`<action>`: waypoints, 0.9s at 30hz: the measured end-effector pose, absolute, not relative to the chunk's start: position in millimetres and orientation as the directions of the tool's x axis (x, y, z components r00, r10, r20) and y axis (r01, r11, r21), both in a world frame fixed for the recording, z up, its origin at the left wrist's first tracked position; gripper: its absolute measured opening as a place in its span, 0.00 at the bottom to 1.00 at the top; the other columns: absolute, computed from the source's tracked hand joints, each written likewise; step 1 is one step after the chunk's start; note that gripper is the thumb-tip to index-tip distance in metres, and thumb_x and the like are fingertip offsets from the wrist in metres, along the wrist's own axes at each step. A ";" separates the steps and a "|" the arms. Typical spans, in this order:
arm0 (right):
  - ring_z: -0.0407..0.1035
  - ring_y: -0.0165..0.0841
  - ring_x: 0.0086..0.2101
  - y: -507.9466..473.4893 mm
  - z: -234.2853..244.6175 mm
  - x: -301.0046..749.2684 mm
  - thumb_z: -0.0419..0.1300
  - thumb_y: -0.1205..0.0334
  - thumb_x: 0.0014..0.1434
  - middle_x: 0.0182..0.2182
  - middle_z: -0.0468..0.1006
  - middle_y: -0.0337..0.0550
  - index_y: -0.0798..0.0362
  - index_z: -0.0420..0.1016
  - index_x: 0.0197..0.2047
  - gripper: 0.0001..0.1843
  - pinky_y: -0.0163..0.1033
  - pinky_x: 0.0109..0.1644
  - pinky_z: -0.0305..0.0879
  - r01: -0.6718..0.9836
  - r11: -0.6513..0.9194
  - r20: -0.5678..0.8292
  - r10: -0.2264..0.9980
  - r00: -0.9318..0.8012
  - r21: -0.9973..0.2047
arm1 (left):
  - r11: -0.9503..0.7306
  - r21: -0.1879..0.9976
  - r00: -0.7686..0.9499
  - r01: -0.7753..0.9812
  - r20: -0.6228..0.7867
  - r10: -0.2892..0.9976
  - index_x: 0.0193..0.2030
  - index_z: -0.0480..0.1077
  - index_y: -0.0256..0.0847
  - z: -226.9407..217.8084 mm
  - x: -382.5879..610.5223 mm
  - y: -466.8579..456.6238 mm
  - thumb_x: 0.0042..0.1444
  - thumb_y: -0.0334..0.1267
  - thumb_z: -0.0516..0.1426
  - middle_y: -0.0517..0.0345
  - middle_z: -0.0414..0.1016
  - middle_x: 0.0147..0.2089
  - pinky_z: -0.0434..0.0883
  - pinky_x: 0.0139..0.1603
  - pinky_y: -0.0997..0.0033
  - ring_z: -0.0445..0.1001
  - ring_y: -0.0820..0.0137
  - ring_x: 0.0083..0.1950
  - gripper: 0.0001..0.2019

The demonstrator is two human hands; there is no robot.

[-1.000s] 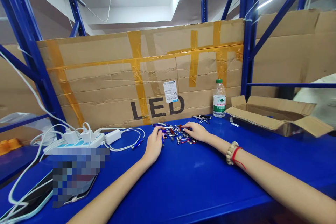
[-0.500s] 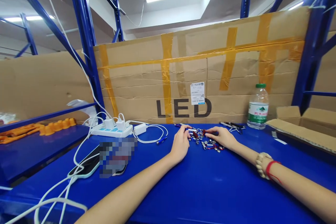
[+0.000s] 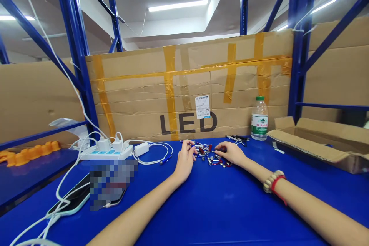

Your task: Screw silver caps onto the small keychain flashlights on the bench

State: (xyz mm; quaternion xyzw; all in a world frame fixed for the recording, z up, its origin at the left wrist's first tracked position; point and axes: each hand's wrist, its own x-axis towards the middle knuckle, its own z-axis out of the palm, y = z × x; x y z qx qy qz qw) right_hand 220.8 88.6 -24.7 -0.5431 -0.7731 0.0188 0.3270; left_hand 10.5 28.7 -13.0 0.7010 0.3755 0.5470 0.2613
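A loose pile of small metal trinkets with rings [image 3: 212,158], silver, red and blue, lies on the blue tabletop [image 3: 219,203]. My left hand [image 3: 184,161] rests at the pile's left side. Its fingers are curled in, and whatever they grip is hidden behind them. From the right, my right hand [image 3: 233,153] reaches to the pile's edge with thumb and index finger drawn together. Anything between those fingertips is too small to name. A red piece [image 3: 210,148] lies just left of them.
A power strip [image 3: 106,152] with white cables, a blue pen-like item [image 3: 165,159] and a phone [image 3: 72,196] are at left. Dark pens [image 3: 238,138], a water bottle [image 3: 259,119] and an open carton [image 3: 319,142] are at right. A large cardboard box [image 3: 132,103] stands behind.
The view has turned to the right, so everything sits further left in it. Both hands stay at the pile; my right fingertips are slightly further from the red piece.
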 end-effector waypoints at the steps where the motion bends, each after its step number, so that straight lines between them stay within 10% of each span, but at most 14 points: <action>1: 0.70 0.35 0.33 87.2 -23.2 219.7 0.59 0.56 0.48 0.31 0.77 0.41 0.52 0.75 0.31 0.10 0.37 0.36 0.64 0.826 0.398 0.499 0.850 -0.168 -0.400 | -0.578 0.779 0.120 0.244 0.567 0.815 0.40 0.55 0.41 -13.0 10.7 28.4 0.58 0.35 0.44 0.63 0.64 0.28 0.62 0.28 0.76 0.64 0.76 0.24 0.04; 14: 0.69 0.31 0.28 64.1 -10.6 192.3 0.59 0.57 0.49 0.26 0.76 0.39 0.53 0.72 0.31 0.09 0.34 0.31 0.62 0.620 0.608 0.654 0.731 -0.194 -0.496 | -0.533 0.762 0.135 0.368 0.523 0.842 0.41 0.71 0.37 -12.7 9.1 30.6 0.49 0.36 0.54 0.56 0.73 0.33 0.66 0.36 0.71 0.69 0.70 0.31 0.12; 27: 0.67 0.30 0.27 41.6 -0.5 175.5 0.59 0.56 0.52 0.26 0.75 0.39 0.53 0.70 0.27 0.09 0.33 0.30 0.59 0.662 0.681 0.674 0.650 -0.351 -0.312 | -0.586 0.658 0.183 0.472 0.578 0.795 0.35 0.73 0.38 -11.5 10.6 26.2 0.48 0.31 0.57 0.55 0.75 0.36 0.67 0.40 0.70 0.71 0.68 0.36 0.07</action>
